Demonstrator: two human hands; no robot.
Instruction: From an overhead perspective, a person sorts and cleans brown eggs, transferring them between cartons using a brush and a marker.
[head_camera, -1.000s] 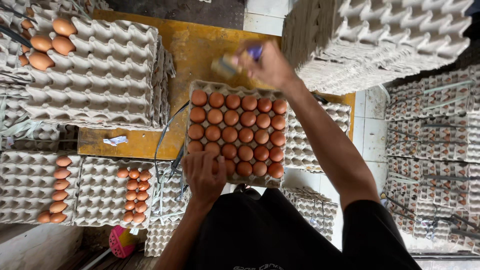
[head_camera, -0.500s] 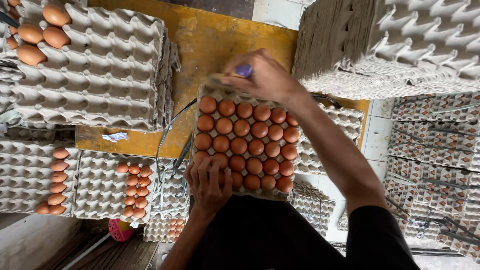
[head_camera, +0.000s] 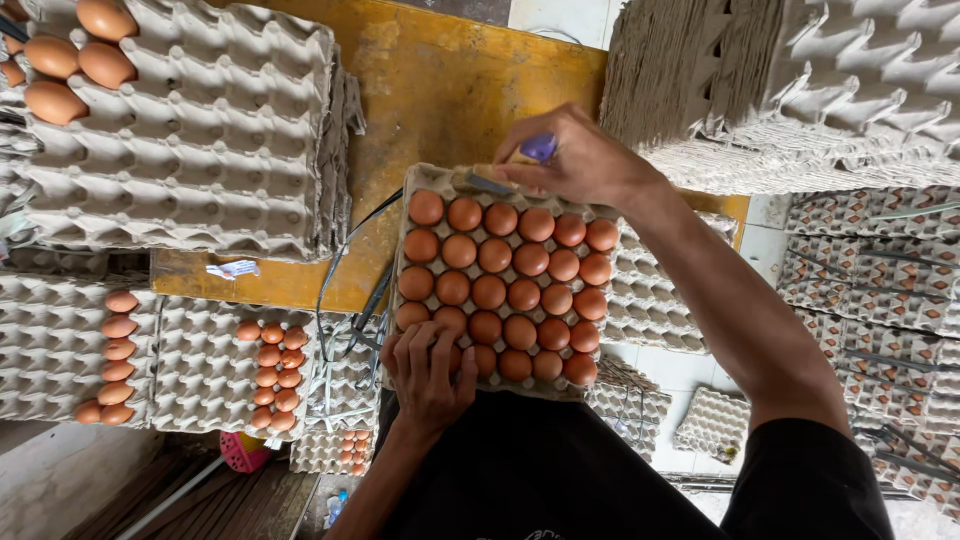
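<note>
A grey pulp egg tray filled with several brown eggs is held in front of me. My left hand grips its near edge, fingers spread over the nearest eggs. At the far edge my right hand is closed on a small tool with a purple end, whose dark tip rests on the tray's rim.
A yellow table lies beyond. Stacked empty trays stand left with a few eggs at the corner. Tall tray stacks rise on the right. Partly filled trays sit lower left; more trays cover the floor right.
The view has drawn closer to the full tray. My right hand has come down from above the tray to its far edge with the purple tool. My left hand keeps its grip.
</note>
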